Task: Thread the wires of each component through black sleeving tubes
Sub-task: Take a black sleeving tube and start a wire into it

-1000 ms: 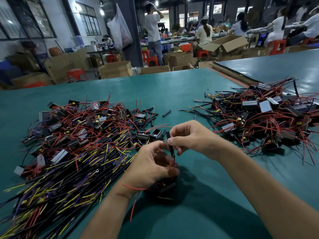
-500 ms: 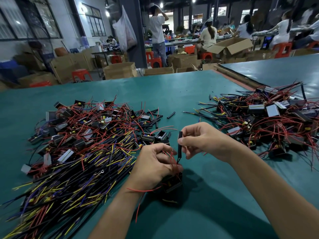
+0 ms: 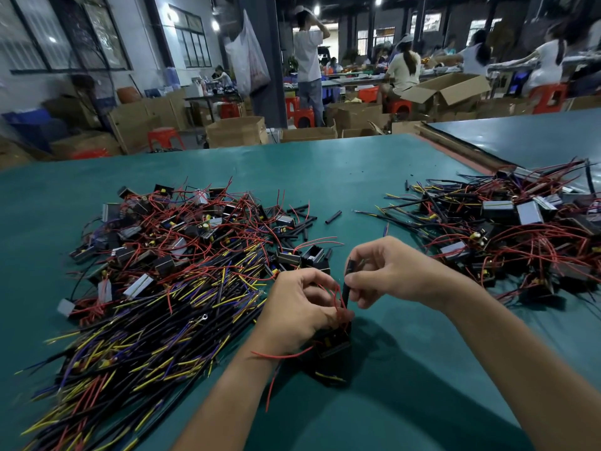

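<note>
The left hand (image 3: 299,307) grips the component (image 3: 331,345) and pinches its red wires (image 3: 336,297) just above it. The right hand (image 3: 387,271) pinches the tube (image 3: 347,281) upright over the component. The wire tips are best bunched tight and lined up with the bore before sliding. The tube looks matte and round, the wires thin and springy. Spare tubes (image 3: 333,217) lie beyond the component.

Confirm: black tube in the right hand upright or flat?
Upright, near vertical: the right hand pinches the black tube, its lower end at the red wires the left hand holds.
</note>
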{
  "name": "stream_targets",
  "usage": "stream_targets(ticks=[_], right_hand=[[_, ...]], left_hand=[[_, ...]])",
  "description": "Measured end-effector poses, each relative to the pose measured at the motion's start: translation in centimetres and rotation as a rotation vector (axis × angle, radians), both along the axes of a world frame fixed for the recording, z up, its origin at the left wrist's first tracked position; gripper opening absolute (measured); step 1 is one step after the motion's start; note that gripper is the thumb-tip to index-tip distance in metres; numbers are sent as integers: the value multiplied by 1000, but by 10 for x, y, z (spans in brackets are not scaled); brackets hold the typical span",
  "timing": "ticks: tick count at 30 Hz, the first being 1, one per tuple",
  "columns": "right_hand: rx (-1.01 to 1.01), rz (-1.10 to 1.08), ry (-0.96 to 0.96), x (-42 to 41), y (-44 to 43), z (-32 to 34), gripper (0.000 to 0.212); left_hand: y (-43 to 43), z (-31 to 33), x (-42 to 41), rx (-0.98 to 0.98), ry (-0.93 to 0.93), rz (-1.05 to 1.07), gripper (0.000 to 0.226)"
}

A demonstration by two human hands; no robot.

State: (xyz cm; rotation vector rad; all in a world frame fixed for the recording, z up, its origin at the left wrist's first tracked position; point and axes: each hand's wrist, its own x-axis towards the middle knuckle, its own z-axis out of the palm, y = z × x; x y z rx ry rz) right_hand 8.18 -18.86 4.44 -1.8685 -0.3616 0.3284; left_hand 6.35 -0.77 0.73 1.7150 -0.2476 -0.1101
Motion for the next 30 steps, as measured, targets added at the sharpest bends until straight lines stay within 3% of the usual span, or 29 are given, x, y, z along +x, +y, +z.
stream_targets(ticks=[6, 12, 17, 22, 26, 30], right_hand=[[13, -83, -144, 4, 6, -5, 11], [-132, 99, -111, -1, 5, -5, 18], [40, -56, -220, 4, 3, -3, 11], [-3, -33, -270, 4, 4, -7, 17], [24, -50, -250, 5, 4, -5, 23], [45, -31, -238, 6, 3, -6, 21]], left_hand=[[2, -2, 4, 14, -26, -54, 22], [1, -3, 4, 46, -43, -129, 20], [0, -5, 2, 71, -50, -112, 17], [-1, -6, 0, 96, -48, -119, 23], [-2, -3, 0, 59, -49, -153, 9], [-1, -3, 0, 20, -19, -172, 20]])
